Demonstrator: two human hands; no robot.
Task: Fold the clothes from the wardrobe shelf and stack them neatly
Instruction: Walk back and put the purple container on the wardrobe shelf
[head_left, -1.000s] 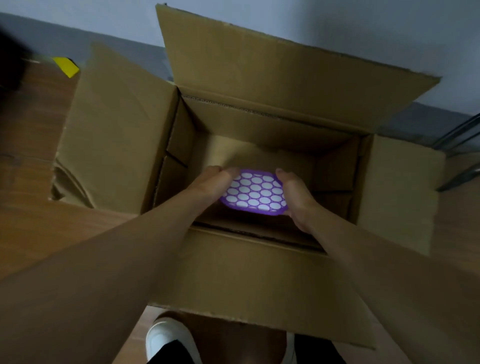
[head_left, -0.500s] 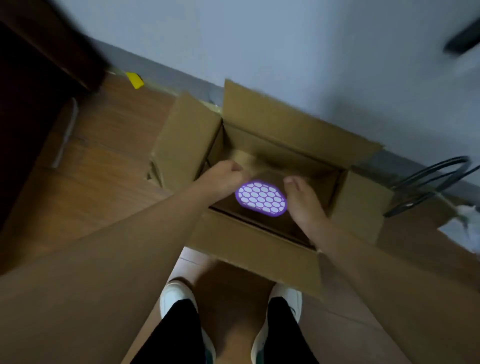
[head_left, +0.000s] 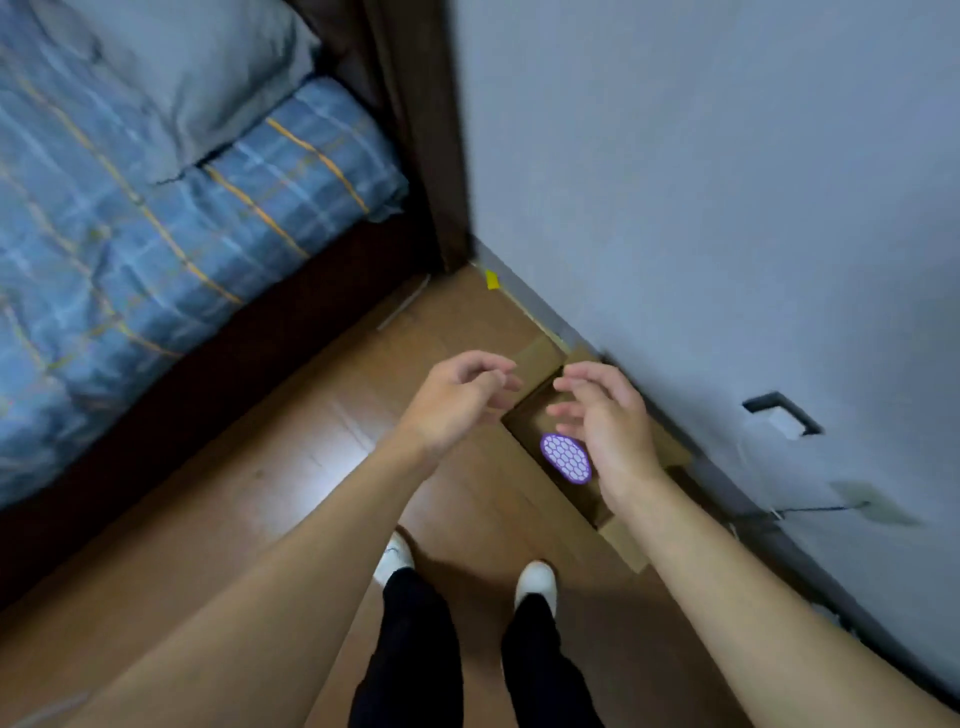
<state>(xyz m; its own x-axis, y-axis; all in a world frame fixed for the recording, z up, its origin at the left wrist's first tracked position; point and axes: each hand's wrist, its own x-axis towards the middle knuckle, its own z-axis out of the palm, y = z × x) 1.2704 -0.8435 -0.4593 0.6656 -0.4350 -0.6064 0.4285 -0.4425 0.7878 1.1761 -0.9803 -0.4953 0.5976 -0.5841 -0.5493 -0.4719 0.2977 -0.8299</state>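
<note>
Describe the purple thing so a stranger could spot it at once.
Start at the grey wall on the right; an open cardboard box sits on the floor at its foot. In it lies a purple oval with a white honeycomb pattern, the only patterned thing there.

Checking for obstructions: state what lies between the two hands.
In the head view, only the cardboard box below shows between left hand and right hand.
</note>
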